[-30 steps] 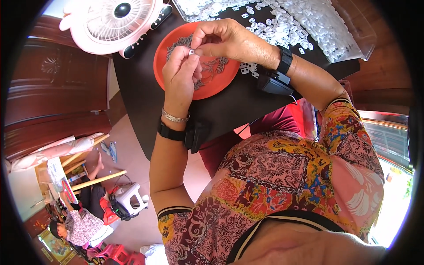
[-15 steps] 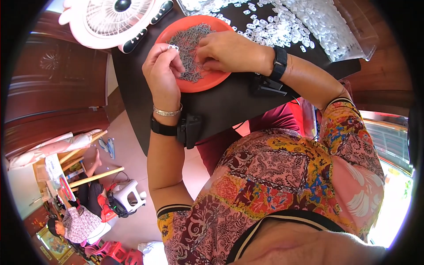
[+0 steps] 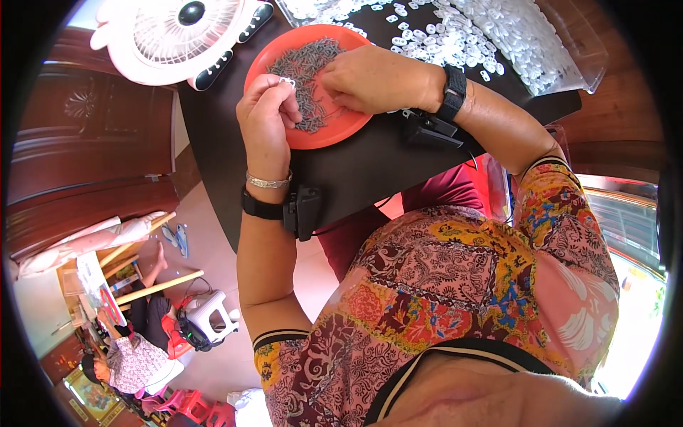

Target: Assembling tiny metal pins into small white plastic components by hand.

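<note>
A red plate (image 3: 324, 141) on the dark table holds a heap of small grey screws (image 3: 302, 65). Over its left side, my left hand (image 3: 267, 114) is closed, with a small white plastic piece with holes (image 3: 287, 81) pinched at the fingertips. My right hand (image 3: 388, 77) reaches into the plate from the right, its fingers bent down and pressed together by the screws. What those fingertips hold, if anything, is hidden under the hand.
Loose white pieces (image 3: 445, 43) lie beyond my right hand, beside a clear tray (image 3: 594, 78) piled with more. A white fan (image 3: 185, 32) stands at the far left. On the floor side, another person (image 3: 139, 359) sits by a white stool (image 3: 213, 320).
My left hand has turned slightly and its fingers have drawn in around the white piece. The right hand's fingertips have shifted a little lower in the plate.
</note>
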### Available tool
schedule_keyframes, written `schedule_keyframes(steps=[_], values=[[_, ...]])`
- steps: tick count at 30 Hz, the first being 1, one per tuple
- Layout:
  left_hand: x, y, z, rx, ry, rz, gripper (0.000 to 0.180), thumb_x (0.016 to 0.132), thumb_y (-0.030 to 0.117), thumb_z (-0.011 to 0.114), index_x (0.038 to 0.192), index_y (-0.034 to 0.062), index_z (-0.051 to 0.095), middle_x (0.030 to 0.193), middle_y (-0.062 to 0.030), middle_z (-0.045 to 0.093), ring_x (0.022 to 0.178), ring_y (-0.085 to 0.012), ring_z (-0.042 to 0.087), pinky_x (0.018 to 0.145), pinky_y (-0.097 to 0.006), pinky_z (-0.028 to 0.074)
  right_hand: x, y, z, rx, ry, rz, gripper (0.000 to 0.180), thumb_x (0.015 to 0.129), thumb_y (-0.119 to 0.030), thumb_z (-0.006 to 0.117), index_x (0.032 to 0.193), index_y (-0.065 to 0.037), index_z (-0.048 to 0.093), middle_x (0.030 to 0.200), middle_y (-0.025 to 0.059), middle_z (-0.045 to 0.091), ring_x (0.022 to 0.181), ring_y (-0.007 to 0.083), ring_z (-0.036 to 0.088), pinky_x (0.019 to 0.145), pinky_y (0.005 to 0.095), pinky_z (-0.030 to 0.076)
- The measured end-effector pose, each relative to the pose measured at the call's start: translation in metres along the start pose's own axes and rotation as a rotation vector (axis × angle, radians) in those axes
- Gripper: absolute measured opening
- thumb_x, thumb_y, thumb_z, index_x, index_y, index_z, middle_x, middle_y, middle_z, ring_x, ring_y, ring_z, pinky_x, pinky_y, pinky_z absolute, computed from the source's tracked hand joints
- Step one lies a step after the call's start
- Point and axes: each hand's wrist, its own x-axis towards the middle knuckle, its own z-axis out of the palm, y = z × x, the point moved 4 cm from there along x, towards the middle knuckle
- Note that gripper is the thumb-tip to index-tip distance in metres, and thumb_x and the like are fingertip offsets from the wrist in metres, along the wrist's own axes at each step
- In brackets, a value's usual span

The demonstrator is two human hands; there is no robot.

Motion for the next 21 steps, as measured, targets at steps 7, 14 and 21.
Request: schedule_keyframes(steps=[7, 14, 21], values=[[-0.006, -0.001, 0.011, -0.044, -0.089, -0.057, 0.011, 0.085, 0.011, 0.052, 0.077, 0.0047, 0.057, 0.061, -0.0012, 0.054, 0.050, -0.0091, 0.049, 0.046, -0.020, 0.035, 0.000, -0.006, -0.001, 0.065, -0.108, 0.063, 0.009, 0.077, -0.011, 0.058, 0.081, -0.003, 0.058, 0.082, 0.0119, 0.060, 0.084, 0.0316, 0.060, 0.072, 0.0414, 0.049], [-0.002, 0.002, 0.000, -0.145, -0.021, 0.043, 0.011, 0.088, 0.011, 0.049, 0.087, 0.0023, 0.055, 0.067, -0.0053, 0.053, 0.056, -0.0151, 0.051, 0.052, -0.026, 0.037, 0.003, -0.015, -0.008, 0.208, 0.155, -0.085, 0.018, 0.076, -0.023, 0.066, 0.086, -0.008, 0.065, 0.090, 0.0069, 0.060, 0.092, 0.0265, 0.059, 0.076, 0.0403, 0.049], [0.000, 0.002, -0.005, -0.204, 0.035, 0.078, 0.012, 0.089, 0.012, 0.049, 0.085, 0.0016, 0.054, 0.068, -0.0058, 0.052, 0.055, -0.0152, 0.049, 0.051, -0.027, 0.036, 0.007, -0.012, 0.006, 0.051, 0.142, -0.103, 0.015, 0.077, -0.021, 0.066, 0.086, -0.009, 0.066, 0.087, 0.0068, 0.061, 0.089, 0.0266, 0.061, 0.073, 0.0399, 0.050]])
